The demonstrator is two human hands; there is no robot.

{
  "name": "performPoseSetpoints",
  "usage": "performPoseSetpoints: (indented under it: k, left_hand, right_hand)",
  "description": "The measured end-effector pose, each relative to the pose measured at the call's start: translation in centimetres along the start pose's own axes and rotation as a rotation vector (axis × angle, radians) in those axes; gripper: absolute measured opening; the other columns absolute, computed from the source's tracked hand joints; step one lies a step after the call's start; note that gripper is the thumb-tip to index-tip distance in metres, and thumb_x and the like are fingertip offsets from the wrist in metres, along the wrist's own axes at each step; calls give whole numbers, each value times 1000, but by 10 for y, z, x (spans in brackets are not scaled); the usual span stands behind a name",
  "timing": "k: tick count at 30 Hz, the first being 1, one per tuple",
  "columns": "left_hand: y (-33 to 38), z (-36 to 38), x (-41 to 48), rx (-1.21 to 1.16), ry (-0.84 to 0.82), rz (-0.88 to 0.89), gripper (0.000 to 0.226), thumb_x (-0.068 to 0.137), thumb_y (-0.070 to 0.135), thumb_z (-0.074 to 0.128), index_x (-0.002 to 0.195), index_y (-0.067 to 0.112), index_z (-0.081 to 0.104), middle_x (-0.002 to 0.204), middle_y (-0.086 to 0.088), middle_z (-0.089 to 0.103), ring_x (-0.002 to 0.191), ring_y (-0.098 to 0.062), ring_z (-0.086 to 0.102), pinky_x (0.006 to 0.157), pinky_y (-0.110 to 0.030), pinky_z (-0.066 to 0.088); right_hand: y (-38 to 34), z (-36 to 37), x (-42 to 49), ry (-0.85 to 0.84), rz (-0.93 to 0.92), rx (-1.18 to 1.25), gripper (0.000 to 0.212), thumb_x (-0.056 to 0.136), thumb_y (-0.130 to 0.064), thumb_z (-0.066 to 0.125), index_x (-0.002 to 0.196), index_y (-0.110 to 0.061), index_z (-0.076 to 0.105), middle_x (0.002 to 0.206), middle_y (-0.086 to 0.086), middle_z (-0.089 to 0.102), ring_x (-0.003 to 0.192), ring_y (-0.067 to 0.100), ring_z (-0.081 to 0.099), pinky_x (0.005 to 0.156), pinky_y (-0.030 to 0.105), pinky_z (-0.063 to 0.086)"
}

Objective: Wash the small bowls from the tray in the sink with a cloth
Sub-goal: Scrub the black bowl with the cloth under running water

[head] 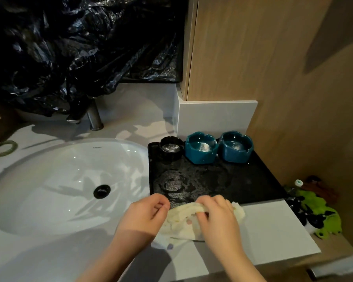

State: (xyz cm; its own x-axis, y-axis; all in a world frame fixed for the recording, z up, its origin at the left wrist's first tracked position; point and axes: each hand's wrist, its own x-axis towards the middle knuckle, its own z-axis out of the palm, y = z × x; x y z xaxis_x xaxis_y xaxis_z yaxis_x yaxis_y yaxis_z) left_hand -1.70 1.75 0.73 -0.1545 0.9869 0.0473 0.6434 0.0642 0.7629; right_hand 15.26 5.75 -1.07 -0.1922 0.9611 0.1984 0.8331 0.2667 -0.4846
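A black tray [259,186] lies on the counter right of the white sink [55,186]; its surface is wet. At its far edge stand a small black bowl [171,147] and two teal bowls [201,147] [235,146], all upright. A cream cloth [181,219] lies bunched at the tray's near edge, over the counter. My left hand [146,215] holds the cloth's left side with curled fingers. My right hand [218,216] grips the cloth's top fold from the right. What the cloth covers is hidden.
A metal tap [93,117] stands behind the sink, with black plastic sheeting [80,47] hanging over it. A green ring [4,148] lies on the counter at far left. A wooden wall panel [283,78] rises at right; green and dark items [318,212] sit below the counter's right edge.
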Motion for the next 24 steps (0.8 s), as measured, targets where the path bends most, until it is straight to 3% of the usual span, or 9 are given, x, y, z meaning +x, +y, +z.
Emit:
performPoseSetpoints:
  k: [3, 6, 11, 13, 15, 17, 20, 22, 24]
  left_hand:
    - [1, -7, 13, 27, 1, -9, 28, 89, 22, 56, 70, 41, 55, 63, 18, 61, 67, 8, 56, 61, -10, 42]
    - [5, -17, 31, 43, 15, 18, 29, 90, 20, 55, 71, 42, 53, 69, 15, 63, 73, 6, 57, 63, -8, 42]
    - [8, -33, 70, 95, 24, 68, 16, 91, 21, 54, 81, 33, 61, 75, 10, 66, 75, -2, 60, 69, -19, 47]
    - [7, -34, 89, 142, 37, 73, 13, 91, 22, 53, 86, 29, 63, 78, 10, 66, 76, -4, 59, 67, -18, 45]
    - [4, -31, 107, 173, 40, 63, 13, 90, 20, 52, 86, 29, 60, 80, 10, 64, 78, -7, 58, 66, -17, 43]
    - [-2, -24, 122, 189, 37, 51, 13, 90, 18, 51, 89, 28, 60, 85, 8, 63, 81, -11, 57, 68, -22, 43]
    - [-12, -12, 141, 225, 57, 34, 25, 90, 22, 55, 114, 24, 59, 115, 3, 56, 100, -13, 53, 80, -21, 39]
    - [-17, -5, 151, 246, 87, -2, 41, 88, 27, 58, 129, 26, 50, 131, 2, 44, 119, -17, 44, 94, -26, 37]
    - [-20, 1, 160, 320, 72, -22, 49, 85, 36, 61, 132, 29, 47, 137, 1, 37, 126, -22, 35, 102, -31, 35]
  right_hand:
    - [-4, -8, 17, 28, 70, 179, 6, 86, -17, 51, 85, -22, 49, 89, -5, 47, 90, 16, 43, 72, 30, 36]
    - [-17, -21, 40, 94, 144, 303, 17, 84, -16, 49, 70, -15, 39, 79, 0, 42, 78, 20, 44, 63, 34, 32]
    - [-27, -34, 75, 238, 130, 330, 33, 84, -16, 57, 63, -18, 32, 77, -3, 34, 62, 10, 36, 57, 16, 30]
    - [-27, -29, 85, 254, 112, 309, 23, 84, -12, 58, 71, -15, 39, 85, -3, 37, 65, 8, 40, 60, 15, 33]
    - [-24, -19, 92, 180, 124, 284, 8, 87, -10, 55, 90, -14, 49, 106, -1, 42, 73, 9, 47, 66, 22, 39]
    - [-20, -7, 94, 39, 154, 237, 27, 90, -14, 52, 117, -19, 49, 129, -1, 41, 96, 14, 54, 84, 30, 45]
    - [-16, 7, 91, -204, 172, -1, 59, 86, -37, 56, 139, -36, 30, 150, -7, 25, 134, 18, 32, 109, 41, 26]
    - [-15, 13, 86, -316, 191, -83, 70, 83, -47, 56, 142, -45, 19, 155, -10, 14, 141, 17, 17, 112, 45, 14]
    - [-13, 18, 82, -336, 184, -129, 68, 86, -44, 53, 143, -46, 17, 155, -10, 13, 141, 17, 14, 111, 43, 14]
